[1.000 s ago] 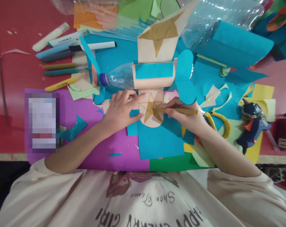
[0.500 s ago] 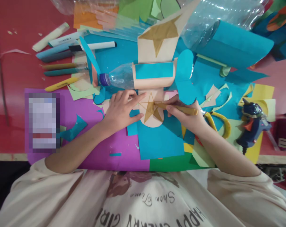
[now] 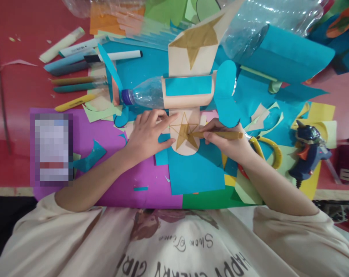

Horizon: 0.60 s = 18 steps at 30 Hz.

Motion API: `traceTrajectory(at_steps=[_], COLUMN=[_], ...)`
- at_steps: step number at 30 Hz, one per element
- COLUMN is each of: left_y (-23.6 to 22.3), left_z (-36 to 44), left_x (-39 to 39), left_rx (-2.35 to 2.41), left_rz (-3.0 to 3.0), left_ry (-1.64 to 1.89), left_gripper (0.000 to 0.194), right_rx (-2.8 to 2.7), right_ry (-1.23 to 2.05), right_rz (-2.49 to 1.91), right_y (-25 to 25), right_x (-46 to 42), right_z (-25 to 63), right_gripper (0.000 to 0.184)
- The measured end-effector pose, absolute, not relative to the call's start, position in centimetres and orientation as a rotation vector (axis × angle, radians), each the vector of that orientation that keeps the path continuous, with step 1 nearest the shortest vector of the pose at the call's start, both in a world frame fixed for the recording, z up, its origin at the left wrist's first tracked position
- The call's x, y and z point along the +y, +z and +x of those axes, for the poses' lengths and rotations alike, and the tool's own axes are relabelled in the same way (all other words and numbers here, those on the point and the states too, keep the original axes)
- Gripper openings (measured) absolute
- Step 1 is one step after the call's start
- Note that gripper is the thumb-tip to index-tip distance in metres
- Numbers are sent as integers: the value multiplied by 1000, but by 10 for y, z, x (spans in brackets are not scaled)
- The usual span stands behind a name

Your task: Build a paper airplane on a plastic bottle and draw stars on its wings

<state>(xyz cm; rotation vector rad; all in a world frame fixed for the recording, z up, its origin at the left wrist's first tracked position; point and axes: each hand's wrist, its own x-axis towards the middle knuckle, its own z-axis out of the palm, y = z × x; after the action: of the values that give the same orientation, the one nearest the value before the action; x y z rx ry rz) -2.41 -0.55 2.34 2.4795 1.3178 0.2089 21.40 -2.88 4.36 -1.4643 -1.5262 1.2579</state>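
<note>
My right hand (image 3: 224,140) is closed round a gold-brown marker (image 3: 227,135), its tip on a star (image 3: 184,132) drawn on a pale paper wing (image 3: 177,145). The star's lower part is coloured in; its upper points are mostly outline. My left hand (image 3: 152,130) lies with fingers spread, thumb and index touching the wing's left edge. Just beyond sits a plastic bottle (image 3: 148,92) with a purple cap (image 3: 127,97), wrapped in pale paper with a blue strip (image 3: 188,85). The far wing (image 3: 177,61) bends upward and bears a filled gold star. Blue tail pieces (image 3: 226,92) stand at the bottle's right end.
Several markers (image 3: 76,98) lie at the left, above a blurred phone-like rectangle (image 3: 53,150). Yellow-handled scissors (image 3: 274,152) and a dark blue glue gun (image 3: 307,154) are on the right. A blue-wrapped bottle (image 3: 289,54) lies at the back right among paper scraps.
The marker's tip has shifted slightly down and right on the star, and its barrel lies more level. My left hand and the wing have stayed put.
</note>
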Motion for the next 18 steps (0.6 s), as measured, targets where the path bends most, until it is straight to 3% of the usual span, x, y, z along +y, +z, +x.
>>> traceTrajectory(at_steps=[18], left_y=[23], left_z=[-24], left_x=[-6], left_rx=[1313], left_rz=[2464], left_ry=[214], left_gripper=[59], right_rx=[-1524], right_ry=[1223], right_rz=[-1484], right_y=[41], right_x=[-29], right_z=[216], right_gripper=[13])
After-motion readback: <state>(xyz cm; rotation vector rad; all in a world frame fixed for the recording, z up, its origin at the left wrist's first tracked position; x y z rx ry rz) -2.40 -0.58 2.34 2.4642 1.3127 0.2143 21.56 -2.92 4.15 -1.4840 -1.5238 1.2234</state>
